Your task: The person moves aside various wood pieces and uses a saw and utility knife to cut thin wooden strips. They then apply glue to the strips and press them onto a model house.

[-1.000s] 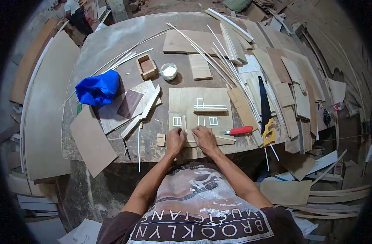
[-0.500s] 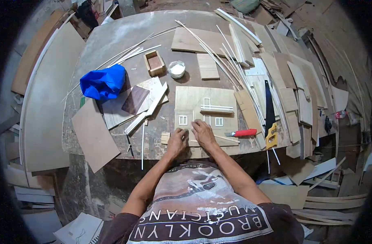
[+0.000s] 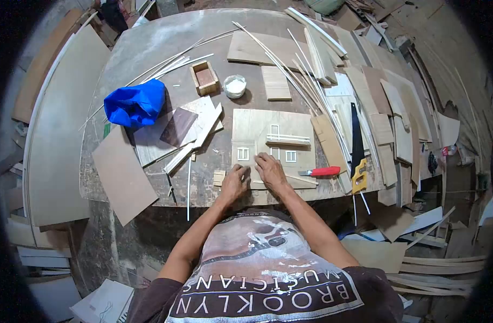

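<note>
A thin wooden panel (image 3: 300,119) with small white window frames lies on the workbench in front of me. Near its lower left edge is my left hand (image 3: 235,182), its fingers bent together; whatever they pinch is too small to make out. My right hand (image 3: 271,171) rests on the panel just right of it, fingers curled down beside a thin vertical strip. Above the right hand, a ledge of thin strips (image 3: 288,139) crosses the panel. A red utility knife (image 3: 324,171) lies at the panel's right edge, and a small wood block (image 3: 219,177) sits left of my left hand.
Beyond the panel stand a white tub (image 3: 235,86) and a small wooden box (image 3: 205,78). A blue bag (image 3: 134,103) and boards lie left. On the right are a yellow-handled saw (image 3: 359,176), long thin strips and stacked wood pieces.
The view has shifted slightly, moving the bench contents a little up in the picture. Both hands stay almost in place at the panel, with the right fingers slightly repositioned.
</note>
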Demonstrator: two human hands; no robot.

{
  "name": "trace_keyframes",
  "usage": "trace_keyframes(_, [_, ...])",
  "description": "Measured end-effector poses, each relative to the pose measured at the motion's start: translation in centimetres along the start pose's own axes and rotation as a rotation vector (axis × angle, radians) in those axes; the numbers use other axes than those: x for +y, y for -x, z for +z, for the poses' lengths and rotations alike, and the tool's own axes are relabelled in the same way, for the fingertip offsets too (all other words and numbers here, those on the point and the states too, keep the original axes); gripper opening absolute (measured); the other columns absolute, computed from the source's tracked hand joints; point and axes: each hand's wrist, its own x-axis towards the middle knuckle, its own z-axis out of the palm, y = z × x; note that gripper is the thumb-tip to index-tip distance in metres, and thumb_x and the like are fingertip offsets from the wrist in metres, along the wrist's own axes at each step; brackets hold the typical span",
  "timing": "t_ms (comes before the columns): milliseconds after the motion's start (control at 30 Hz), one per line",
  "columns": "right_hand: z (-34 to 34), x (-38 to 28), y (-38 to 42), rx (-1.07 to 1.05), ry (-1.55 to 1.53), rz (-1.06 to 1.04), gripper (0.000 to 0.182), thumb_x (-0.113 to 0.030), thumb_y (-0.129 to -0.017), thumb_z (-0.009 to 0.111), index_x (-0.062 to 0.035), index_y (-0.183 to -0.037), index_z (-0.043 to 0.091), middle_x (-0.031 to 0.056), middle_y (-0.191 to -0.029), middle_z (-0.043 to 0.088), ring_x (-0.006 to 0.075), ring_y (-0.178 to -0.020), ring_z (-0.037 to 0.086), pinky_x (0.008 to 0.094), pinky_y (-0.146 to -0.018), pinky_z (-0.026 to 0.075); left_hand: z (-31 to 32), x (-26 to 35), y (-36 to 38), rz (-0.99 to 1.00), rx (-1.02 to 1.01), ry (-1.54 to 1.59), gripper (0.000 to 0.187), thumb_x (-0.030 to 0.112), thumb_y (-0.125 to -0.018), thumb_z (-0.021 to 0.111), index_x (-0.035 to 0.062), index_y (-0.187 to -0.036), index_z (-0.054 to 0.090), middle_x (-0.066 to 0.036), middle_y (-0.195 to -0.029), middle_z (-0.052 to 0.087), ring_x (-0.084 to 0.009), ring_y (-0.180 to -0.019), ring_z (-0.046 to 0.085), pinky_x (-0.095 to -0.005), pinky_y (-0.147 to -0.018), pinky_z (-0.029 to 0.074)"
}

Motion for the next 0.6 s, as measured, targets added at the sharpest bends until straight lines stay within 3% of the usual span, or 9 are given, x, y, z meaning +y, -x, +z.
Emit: trace_keyframes(600, [0.56,0.44,-0.06,-0.001,0.038,0.005,0.036,-0.019,-0.091,0.066,-0.0084,-0.124,0.062,0.0101,-0.12,0.06,0.0297,-0.108,0.061,0.0452,-0.087,0.048,0.25,-0.64,0.19,0.055,0.018,0.028,0.035,0.008,-0.083,0.073,0.0033,-0.117,0.066,-0.019,-0.101,0.062,-0.0378,-0.093,0.063,-0.0422,-0.079,0.051])
